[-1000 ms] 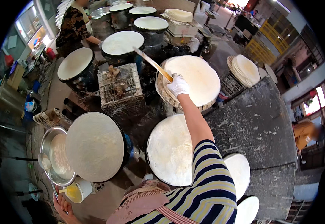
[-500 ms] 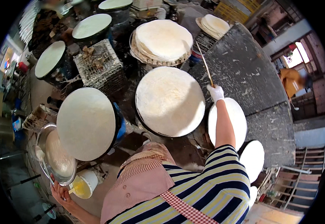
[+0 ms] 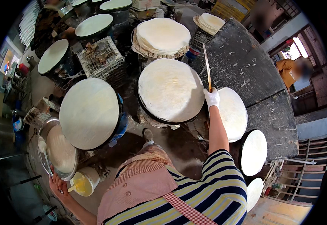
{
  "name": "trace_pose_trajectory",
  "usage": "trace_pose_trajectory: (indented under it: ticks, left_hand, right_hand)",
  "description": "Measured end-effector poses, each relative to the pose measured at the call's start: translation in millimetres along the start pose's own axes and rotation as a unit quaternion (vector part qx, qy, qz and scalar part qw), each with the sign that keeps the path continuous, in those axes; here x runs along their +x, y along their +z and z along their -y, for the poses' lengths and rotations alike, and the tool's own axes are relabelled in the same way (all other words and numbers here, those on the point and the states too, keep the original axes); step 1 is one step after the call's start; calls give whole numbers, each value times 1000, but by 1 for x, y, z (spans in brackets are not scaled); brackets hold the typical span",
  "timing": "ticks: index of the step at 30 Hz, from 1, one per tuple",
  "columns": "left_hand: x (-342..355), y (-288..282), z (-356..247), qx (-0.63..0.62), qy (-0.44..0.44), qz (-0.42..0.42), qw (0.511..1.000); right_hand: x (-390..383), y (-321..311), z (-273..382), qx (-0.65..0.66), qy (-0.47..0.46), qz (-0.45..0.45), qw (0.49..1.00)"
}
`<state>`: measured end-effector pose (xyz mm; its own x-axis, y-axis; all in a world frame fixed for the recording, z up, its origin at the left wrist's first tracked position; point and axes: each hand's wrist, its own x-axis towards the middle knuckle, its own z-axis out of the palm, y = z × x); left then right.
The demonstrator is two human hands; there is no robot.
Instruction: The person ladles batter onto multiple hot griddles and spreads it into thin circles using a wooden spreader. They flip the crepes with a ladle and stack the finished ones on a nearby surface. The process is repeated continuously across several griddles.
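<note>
My gloved right hand (image 3: pixel 212 98) grips a long flat wooden stick (image 3: pixel 207 69) upright beside the middle round griddle (image 3: pixel 168 90), which bears a pale crepe. A second griddle (image 3: pixel 226 114) with a white crepe lies just right of the hand. At lower left my bare left hand (image 3: pixel 58 183) is closed round the handle of a metal ladle (image 3: pixel 42 147), whose head rests by the rim of a steel bowl of batter (image 3: pixel 62 149). A large coated griddle (image 3: pixel 88 112) stands beside the bowl, and a white bucket with yellow contents (image 3: pixel 86 180) sits below.
Stacked crepes (image 3: pixel 163 33) stand behind the middle griddle, with more griddles (image 3: pixel 52 56) and a grimy crate (image 3: pixel 99 60) at back left. A dark board (image 3: pixel 261 63) spans the right; a person in orange (image 3: pixel 287 75) is beyond it. Smaller griddles (image 3: pixel 253 152) line the lower right.
My right hand and stick came back from the stacked crepes to the right side beside the middle griddle, then shifted slightly left. The view tilted downward. My left hand keeps hold of the ladle.
</note>
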<state>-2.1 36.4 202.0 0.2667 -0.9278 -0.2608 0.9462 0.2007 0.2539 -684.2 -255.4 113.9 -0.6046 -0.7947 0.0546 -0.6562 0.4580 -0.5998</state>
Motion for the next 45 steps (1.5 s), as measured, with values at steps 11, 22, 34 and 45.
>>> trace_pose_trajectory:
  ticks: [11,22,34,45]
  left_hand:
    - [-13,4,3,15,49,-78,996]
    - [-31,-17,0,38,61,-21,997]
    - [9,-63,-12,2,49,-108,993]
    - [52,-183,12,-59,-41,-375,924]
  right_hand:
    - [-54,88,171,-21,-342,207,916]
    - [-32,117,220,-198,-512,287,785]
    - [-29,16,209,-76,-484,233,840]
    - [-3,-118,204,42,-292,160,942]
